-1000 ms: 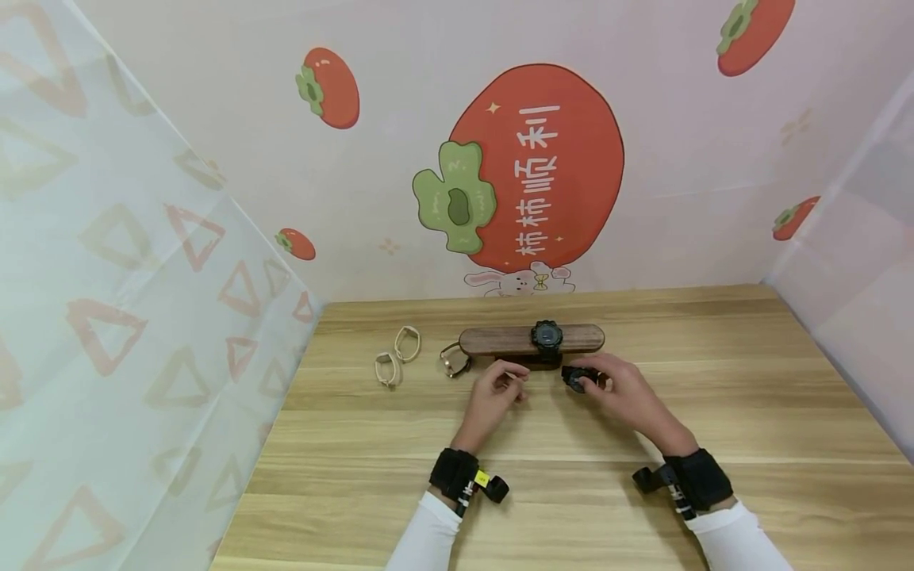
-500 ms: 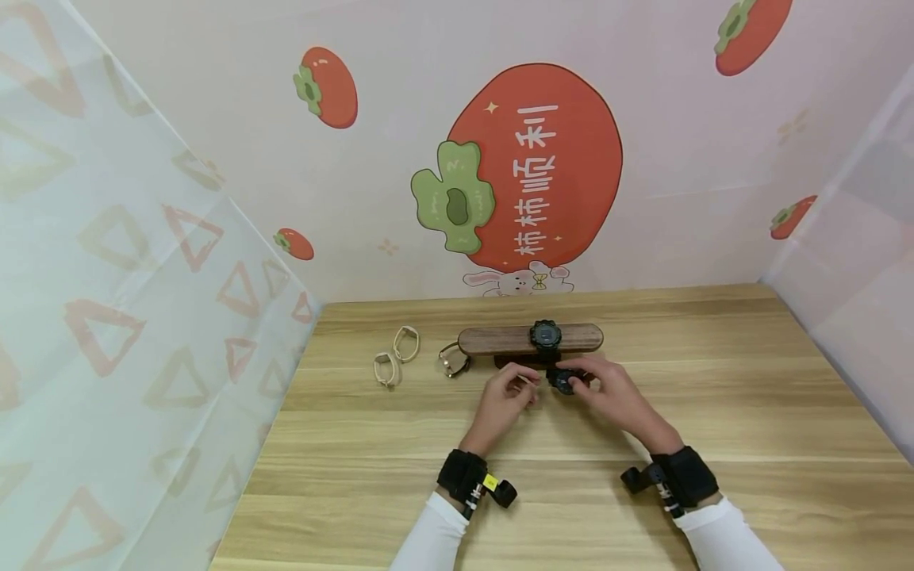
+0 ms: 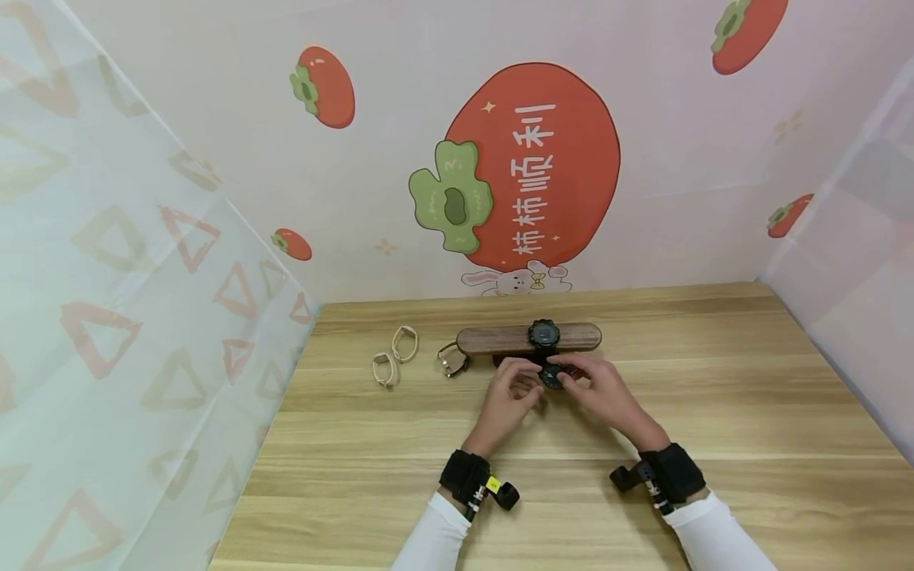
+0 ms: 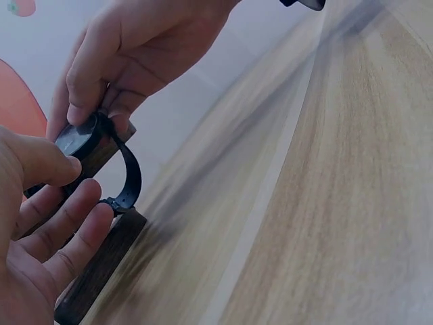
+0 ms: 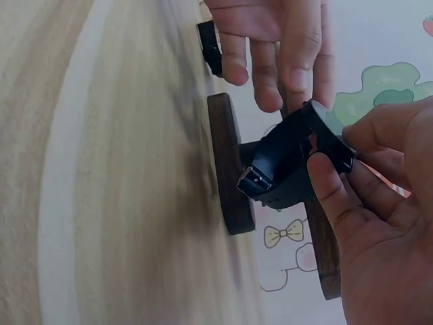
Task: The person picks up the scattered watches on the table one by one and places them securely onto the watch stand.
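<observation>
In the head view a black wristwatch [image 3: 551,377] is held in front of a dark wooden watch stand [image 3: 493,341]. My right hand [image 3: 605,394] pinches the watch by its case between thumb and fingers. The right wrist view shows the strap [image 5: 277,159] buckled into a loop, next to the base of the stand [image 5: 230,162]. Close on the other side is my left hand [image 3: 505,404], its fingers [image 5: 266,78] fairly straight; in the left wrist view its thumb lies at the watch case, and contact is hard to tell. Another black watch [image 3: 545,335] sits around the stand's bar.
Left of the stand lies a small watch [image 3: 453,363] with a thin dark strap. Two pale bands [image 3: 405,344], the nearer one [image 3: 384,369] apart from the stand, lie further left on the wooden table [image 3: 400,444]. Printed walls border the table's back and sides.
My right hand has carried the watch left, to in front of the stand's middle. My left hand has moved right, and its fingers have come up beside the watch.
</observation>
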`<move>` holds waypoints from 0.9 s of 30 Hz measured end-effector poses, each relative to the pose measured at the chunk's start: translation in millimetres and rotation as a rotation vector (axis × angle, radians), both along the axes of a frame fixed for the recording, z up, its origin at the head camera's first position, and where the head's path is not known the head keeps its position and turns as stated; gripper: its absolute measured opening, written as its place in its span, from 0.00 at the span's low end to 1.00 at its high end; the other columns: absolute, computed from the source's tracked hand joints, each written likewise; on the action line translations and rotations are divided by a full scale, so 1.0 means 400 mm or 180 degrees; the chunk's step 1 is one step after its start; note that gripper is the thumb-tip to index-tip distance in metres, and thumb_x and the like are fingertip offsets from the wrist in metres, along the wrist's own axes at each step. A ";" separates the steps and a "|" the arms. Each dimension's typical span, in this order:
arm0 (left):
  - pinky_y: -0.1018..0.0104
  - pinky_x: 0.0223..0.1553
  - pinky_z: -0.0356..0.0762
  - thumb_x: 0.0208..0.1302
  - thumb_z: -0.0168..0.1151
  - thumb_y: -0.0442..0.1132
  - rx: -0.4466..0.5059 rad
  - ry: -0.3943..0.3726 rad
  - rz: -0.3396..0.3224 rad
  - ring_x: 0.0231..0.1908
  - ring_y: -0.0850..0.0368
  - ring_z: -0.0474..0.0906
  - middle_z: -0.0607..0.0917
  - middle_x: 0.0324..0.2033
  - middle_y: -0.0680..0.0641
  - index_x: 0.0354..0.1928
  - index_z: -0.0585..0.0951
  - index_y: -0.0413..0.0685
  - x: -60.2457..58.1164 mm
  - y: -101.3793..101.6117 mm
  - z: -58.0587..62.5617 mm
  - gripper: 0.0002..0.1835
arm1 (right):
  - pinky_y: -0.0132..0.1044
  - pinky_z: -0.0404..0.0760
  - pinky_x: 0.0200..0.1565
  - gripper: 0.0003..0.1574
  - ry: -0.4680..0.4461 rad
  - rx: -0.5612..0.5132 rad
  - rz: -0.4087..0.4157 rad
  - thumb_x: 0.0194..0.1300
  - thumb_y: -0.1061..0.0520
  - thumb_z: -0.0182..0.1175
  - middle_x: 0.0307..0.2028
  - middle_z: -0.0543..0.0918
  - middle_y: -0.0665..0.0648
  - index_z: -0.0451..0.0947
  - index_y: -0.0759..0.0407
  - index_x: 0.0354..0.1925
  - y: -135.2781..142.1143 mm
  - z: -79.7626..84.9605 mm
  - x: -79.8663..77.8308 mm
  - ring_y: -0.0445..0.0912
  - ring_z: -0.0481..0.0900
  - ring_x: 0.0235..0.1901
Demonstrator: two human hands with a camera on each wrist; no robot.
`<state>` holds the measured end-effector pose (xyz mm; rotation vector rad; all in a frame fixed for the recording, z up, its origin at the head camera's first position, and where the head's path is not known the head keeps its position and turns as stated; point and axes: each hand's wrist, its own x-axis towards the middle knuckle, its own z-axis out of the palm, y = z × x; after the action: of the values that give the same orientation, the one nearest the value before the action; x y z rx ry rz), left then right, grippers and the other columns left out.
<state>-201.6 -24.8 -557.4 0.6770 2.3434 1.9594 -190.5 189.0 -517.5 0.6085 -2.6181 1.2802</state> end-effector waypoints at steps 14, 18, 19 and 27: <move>0.69 0.48 0.87 0.74 0.69 0.35 -0.0037 0.0016 0.0047 0.50 0.53 0.83 0.77 0.59 0.44 0.62 0.81 0.51 -0.001 -0.005 -0.003 0.17 | 0.32 0.87 0.42 0.22 -0.0358 -0.0465 0.0089 0.77 0.71 0.55 0.55 0.87 0.66 0.82 0.61 0.64 -0.001 -0.014 0.001 0.50 0.90 0.41; 0.67 0.48 0.88 0.75 0.68 0.36 0.0001 -0.0006 0.0054 0.51 0.56 0.82 0.77 0.60 0.45 0.63 0.81 0.50 0.001 -0.010 -0.004 0.17 | 0.38 0.90 0.42 0.22 -0.0491 -0.0650 0.0174 0.79 0.70 0.55 0.54 0.87 0.68 0.80 0.62 0.65 0.001 -0.021 0.001 0.56 0.91 0.41; 0.67 0.48 0.88 0.76 0.67 0.36 0.0011 -0.0020 0.0061 0.51 0.57 0.82 0.77 0.60 0.45 0.63 0.81 0.50 0.001 -0.011 -0.004 0.17 | 0.41 0.91 0.43 0.21 -0.0527 -0.0709 0.0194 0.79 0.69 0.56 0.54 0.87 0.69 0.80 0.63 0.66 0.002 -0.022 0.000 0.58 0.91 0.41; 0.68 0.48 0.87 0.78 0.65 0.42 0.0032 -0.0032 0.0149 0.53 0.56 0.83 0.78 0.63 0.45 0.66 0.82 0.51 0.004 -0.020 -0.004 0.18 | 0.48 0.92 0.51 0.20 -0.0569 -0.0836 0.0186 0.79 0.64 0.59 0.57 0.86 0.69 0.79 0.64 0.66 0.002 -0.023 0.001 0.55 0.90 0.49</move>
<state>-200.2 -32.8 -558.8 0.6170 2.3667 1.9893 -190.1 189.8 -526.7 0.5524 -2.5183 1.7342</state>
